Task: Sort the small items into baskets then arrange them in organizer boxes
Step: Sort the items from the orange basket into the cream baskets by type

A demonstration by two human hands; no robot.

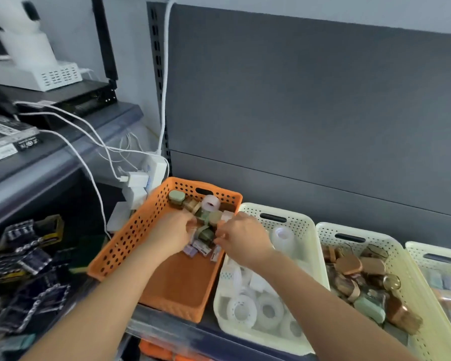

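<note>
An orange perforated basket (pixel 130 238) stands on the shelf, its far half heaped with small items (pixel 206 217): green and tan containers, tape rolls, small purple packets. Both hands are inside it. My left hand (pixel 171 234) has its fingers curled into the pile from the left. My right hand (pixel 241 239) reaches in over the basket's right rim, fingertips among the items. What each hand holds is hidden by the fingers. To the right stands a cream basket (pixel 310 230) of white tape rolls, then a second cream basket (pixel 401 259) of brown and green pieces.
A third cream basket (pixel 440 256) sits at the far right edge. White cables and a power strip (pixel 151 173) hang just behind the orange basket's left corner. Dark battery packs (pixel 29 256) fill the lower left. A dark back panel (pixel 310 113) rises behind the shelf.
</note>
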